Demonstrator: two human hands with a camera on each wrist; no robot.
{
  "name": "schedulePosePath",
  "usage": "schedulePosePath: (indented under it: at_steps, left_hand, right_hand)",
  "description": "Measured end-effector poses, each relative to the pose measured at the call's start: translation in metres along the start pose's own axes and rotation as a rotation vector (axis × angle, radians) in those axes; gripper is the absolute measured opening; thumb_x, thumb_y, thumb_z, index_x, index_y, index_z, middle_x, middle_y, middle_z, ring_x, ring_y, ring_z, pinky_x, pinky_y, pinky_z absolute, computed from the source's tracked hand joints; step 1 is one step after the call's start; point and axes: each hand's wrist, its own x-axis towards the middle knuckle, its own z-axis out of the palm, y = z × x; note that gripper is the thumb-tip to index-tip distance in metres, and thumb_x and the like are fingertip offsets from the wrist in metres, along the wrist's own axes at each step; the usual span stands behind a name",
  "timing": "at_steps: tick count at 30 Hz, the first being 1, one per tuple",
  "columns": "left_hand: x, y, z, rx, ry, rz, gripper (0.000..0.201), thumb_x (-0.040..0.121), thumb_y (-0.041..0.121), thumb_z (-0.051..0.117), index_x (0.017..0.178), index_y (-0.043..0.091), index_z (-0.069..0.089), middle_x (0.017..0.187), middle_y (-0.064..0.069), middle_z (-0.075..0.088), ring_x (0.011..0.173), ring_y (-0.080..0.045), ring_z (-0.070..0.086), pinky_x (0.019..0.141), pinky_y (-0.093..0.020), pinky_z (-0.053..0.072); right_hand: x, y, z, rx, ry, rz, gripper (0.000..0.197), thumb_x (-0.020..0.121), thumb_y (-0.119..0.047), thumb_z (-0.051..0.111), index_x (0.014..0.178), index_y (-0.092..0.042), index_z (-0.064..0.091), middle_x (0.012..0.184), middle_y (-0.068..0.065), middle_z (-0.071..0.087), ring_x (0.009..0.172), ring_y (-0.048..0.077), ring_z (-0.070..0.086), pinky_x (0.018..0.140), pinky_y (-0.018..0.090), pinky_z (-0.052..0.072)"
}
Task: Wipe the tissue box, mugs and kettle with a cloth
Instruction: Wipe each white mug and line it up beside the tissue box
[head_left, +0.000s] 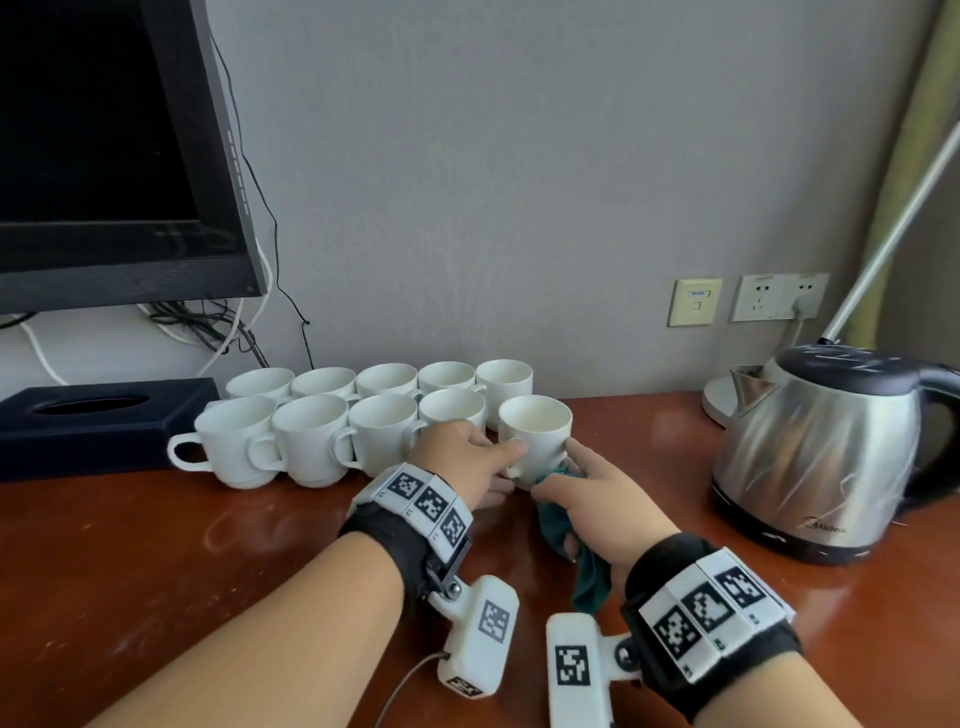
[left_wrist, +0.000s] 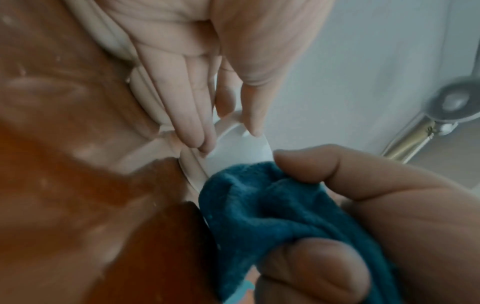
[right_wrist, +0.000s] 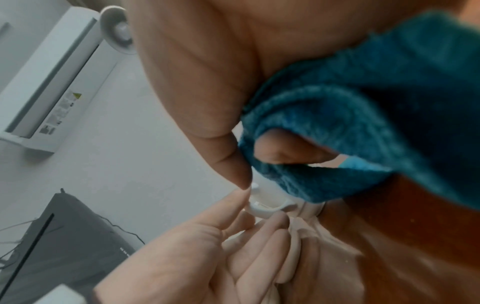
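Note:
A white mug (head_left: 535, 431) stands on the red-brown table (head_left: 208, 545), just right of the front row of mugs. My left hand (head_left: 498, 457) pinches its handle (right_wrist: 265, 207) between thumb and fingers. From the right, my right hand (head_left: 576, 467) grips a bunched teal cloth (head_left: 558, 514) and presses it against the mug's lower side; the cloth (left_wrist: 272, 205) meets the mug's base in the left wrist view. Several more white mugs (head_left: 363, 410) stand in two rows to the left. A dark navy tissue box (head_left: 104, 421) lies at far left, and a steel kettle (head_left: 815, 457) stands at right.
A black monitor (head_left: 104, 156) with loose cables (head_left: 208, 322) hangs over the tissue box. Wall sockets (head_left: 779, 296) sit behind the kettle, one with a plug in it. A white pole (head_left: 893, 234) leans at the far right. Bare table lies in front of the mugs.

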Motion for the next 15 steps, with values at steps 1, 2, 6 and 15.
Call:
schedulePosePath:
  at_steps: [1,2,6,15]
  left_hand:
    - [0.000,0.003,-0.003,0.061,0.014,0.022,0.032,0.090,0.026,0.082,0.084,0.010,0.054,0.083,-0.017,0.074,0.072,-0.027,0.078,0.067,-0.041,0.065]
    - [0.001,0.005,-0.006,0.117,0.026,0.041,0.035,0.089,0.027,0.083,0.083,0.011,0.053,0.081,-0.018,0.074,0.070,-0.028,0.078,0.067,-0.043,0.065]
    - [0.002,0.008,-0.013,0.264,0.058,0.090,0.037,0.088,0.034,0.083,0.078,0.012,0.055,0.070,-0.013,0.074,0.062,-0.029,0.076,0.060,-0.045,0.065]
    - [0.005,0.018,-0.015,0.365,0.025,0.116,0.036,0.095,0.028,0.076,0.074,0.013,0.051,0.077,-0.017,0.076,0.072,-0.034,0.077,0.067,-0.047,0.066]
  right_hand:
    - [0.002,0.001,0.000,0.018,-0.008,0.003,0.042,0.072,-0.026,0.064,0.113,-0.035,0.068,0.073,0.006,0.061,0.050,0.026,0.046,0.046,0.031,0.040]
    - [0.002,0.002,0.000,0.036,-0.016,-0.001,0.044,0.072,-0.026,0.064,0.114,-0.036,0.069,0.075,0.005,0.061,0.051,0.027,0.046,0.045,0.030,0.040]
    - [0.003,0.002,0.004,0.078,-0.043,-0.016,0.045,0.072,-0.027,0.065,0.115,-0.041,0.068,0.080,0.006,0.063,0.055,0.028,0.047,0.046,0.030,0.040]
    - [0.002,-0.004,0.011,0.221,-0.111,-0.029,0.038,0.089,-0.016,0.062,0.111,-0.047,0.069,0.119,0.026,0.064,0.061,0.024,0.047,0.043,0.028,0.043]
